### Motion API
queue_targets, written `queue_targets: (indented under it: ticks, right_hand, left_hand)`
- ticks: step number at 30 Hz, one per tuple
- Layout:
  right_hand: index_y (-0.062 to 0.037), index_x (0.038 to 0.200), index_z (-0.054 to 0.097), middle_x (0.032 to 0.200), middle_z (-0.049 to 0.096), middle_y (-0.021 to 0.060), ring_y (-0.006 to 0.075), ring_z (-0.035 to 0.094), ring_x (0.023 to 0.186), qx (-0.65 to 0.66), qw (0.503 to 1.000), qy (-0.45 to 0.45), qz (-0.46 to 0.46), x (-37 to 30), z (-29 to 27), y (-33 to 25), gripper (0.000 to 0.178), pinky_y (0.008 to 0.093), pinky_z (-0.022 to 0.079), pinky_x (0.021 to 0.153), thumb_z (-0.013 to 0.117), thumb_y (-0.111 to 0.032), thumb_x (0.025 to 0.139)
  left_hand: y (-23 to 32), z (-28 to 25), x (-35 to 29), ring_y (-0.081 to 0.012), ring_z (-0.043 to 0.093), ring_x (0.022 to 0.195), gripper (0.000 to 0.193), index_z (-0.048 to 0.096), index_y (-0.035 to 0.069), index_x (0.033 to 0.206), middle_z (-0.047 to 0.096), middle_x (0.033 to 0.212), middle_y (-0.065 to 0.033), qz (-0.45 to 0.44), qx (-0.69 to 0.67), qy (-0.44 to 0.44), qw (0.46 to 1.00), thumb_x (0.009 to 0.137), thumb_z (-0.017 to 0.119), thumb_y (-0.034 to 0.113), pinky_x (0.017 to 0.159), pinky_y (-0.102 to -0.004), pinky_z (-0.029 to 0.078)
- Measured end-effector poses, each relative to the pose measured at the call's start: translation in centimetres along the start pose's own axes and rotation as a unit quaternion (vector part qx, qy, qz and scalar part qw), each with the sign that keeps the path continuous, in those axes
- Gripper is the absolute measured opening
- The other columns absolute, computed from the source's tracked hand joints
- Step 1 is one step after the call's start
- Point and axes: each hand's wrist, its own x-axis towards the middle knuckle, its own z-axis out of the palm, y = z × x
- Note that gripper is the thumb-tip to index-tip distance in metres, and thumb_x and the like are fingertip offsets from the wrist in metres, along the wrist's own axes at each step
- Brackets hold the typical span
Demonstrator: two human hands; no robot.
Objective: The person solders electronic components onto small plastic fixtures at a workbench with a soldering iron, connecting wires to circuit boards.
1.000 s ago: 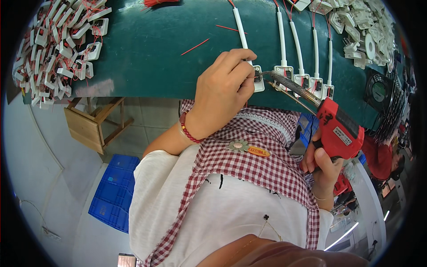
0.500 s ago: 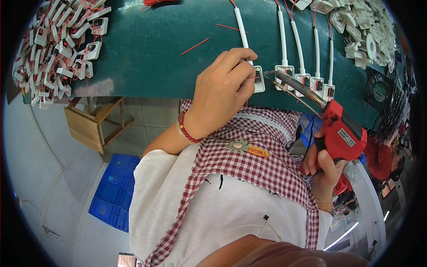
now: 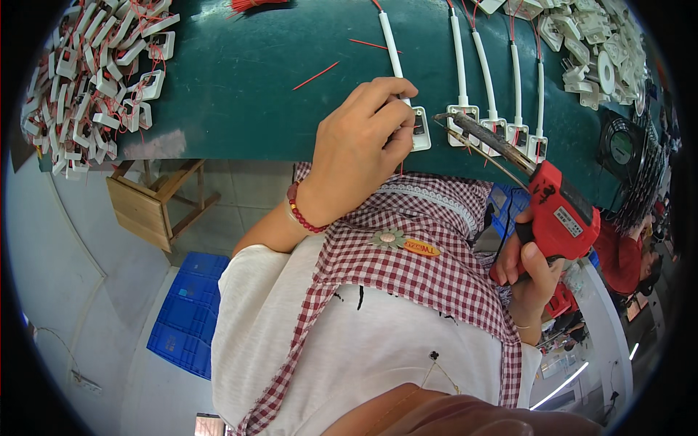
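My left hand (image 3: 367, 127) is closed over the near housing, thumb and fingers pinched together. A short bit of red wire (image 3: 415, 126) shows at the fingertips, over the small white switch housing (image 3: 421, 138) with a dark part inside. A white sleeved cable (image 3: 390, 45) runs from this housing to the far side. My right hand (image 3: 534, 265) is wrapped round the grip of a red soldering gun (image 3: 563, 211). Its dark metal tip (image 3: 438, 117) points left, just right of that housing and apart from my left fingers. A thin feed tube runs along below the barrel.
Several more white housings (image 3: 464, 131) with sleeved cables lie in a row under and beside the barrel. Wired white parts (image 3: 94, 87) are heaped at the left, bare white parts (image 3: 596, 54) at the far right. Loose red wires (image 3: 316, 75) lie on the green table (image 3: 233, 94).
The soldering tip has drawn slightly right, away from the near housing. A red wire end now shows at my left fingertips. Otherwise the hands keep nearly the same places.
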Motion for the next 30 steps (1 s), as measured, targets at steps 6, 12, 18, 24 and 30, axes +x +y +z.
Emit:
queue_targets:
  ticks: [6, 12, 18, 24, 30]
  right_hand:
    - [0.0083, 0.113, 0.045, 0.057, 0.05, 0.0074, 0.0098, 0.042, 0.04, 0.004, 1.0, 0.0, -0.003, 0.0, -0.2, 0.2, 0.044, 0.024, 0.038, 0.04, 0.06, -0.021, 0.085]
    - [0.0089, 0.113, 0.044, 0.055, 0.048, 0.0076, 0.0097, 0.04, 0.038, 0.025, 0.998, 0.028, -0.042, 0.2, -0.6, 0.4, 0.043, 0.023, 0.036, 0.038, 0.058, -0.02, 0.084]
    - [0.0083, 0.113, 0.042, 0.055, 0.046, 0.0072, 0.0088, 0.038, 0.037, 0.061, 0.992, 0.078, -0.082, 0.2, -1.5, 0.1, 0.042, 0.0232, 0.035, 0.035, 0.057, -0.02, 0.085]
    - [0.0094, 0.115, 0.041, 0.061, 0.049, 0.0078, 0.0073, 0.038, 0.038, 0.101, 0.982, 0.091, -0.134, 0.0, -4.0, 0.2, 0.039, 0.022, 0.035, 0.034, 0.053, -0.017, 0.088]
    - [0.0105, 0.117, 0.039, 0.062, 0.049, 0.0085, 0.0079, 0.038, 0.038, 0.138, 0.977, 0.081, -0.139, -0.1, -5.3, 0.8, 0.04, 0.0231, 0.036, 0.033, 0.051, -0.015, 0.089]
  left_hand:
    - [-0.1, -0.1, 0.0, -0.0184, 0.062, 0.079, 0.011, 0.057, 0.003, 0.076, 0.062, 0.103, -0.0049, 0.003, 0.012, -0.009, 1.0, 0.069, 0.064, -0.003, 0.066, -0.0285, 0.05]
    - [0.7, -0.4, 0.0, -0.0236, 0.06, 0.092, 0.025, 0.056, 0.006, 0.087, 0.06, 0.112, -0.0061, 0.001, 0.028, -0.052, 0.998, 0.067, 0.071, 0.007, 0.075, -0.0335, 0.048]
    - [-0.4, -1.0, 1.3, -0.0285, 0.055, 0.106, 0.035, 0.056, 0.008, 0.093, 0.058, 0.118, -0.0068, 0.056, 0.082, -0.041, 0.994, 0.064, 0.075, 0.015, 0.086, -0.0384, 0.042]
    - [2.6, -0.4, 2.1, -0.0231, 0.053, 0.109, 0.026, 0.058, 0.011, 0.092, 0.059, 0.115, -0.0008, 0.072, 0.296, -0.002, 0.953, 0.07, 0.07, 0.017, 0.088, -0.041, 0.036]
    - [2.6, 3.6, 2.6, -0.0174, 0.054, 0.099, 0.016, 0.059, 0.011, 0.087, 0.057, 0.103, 0.0006, 0.265, 0.225, -0.138, 0.927, 0.071, 0.059, 0.013, 0.079, -0.034, 0.04]
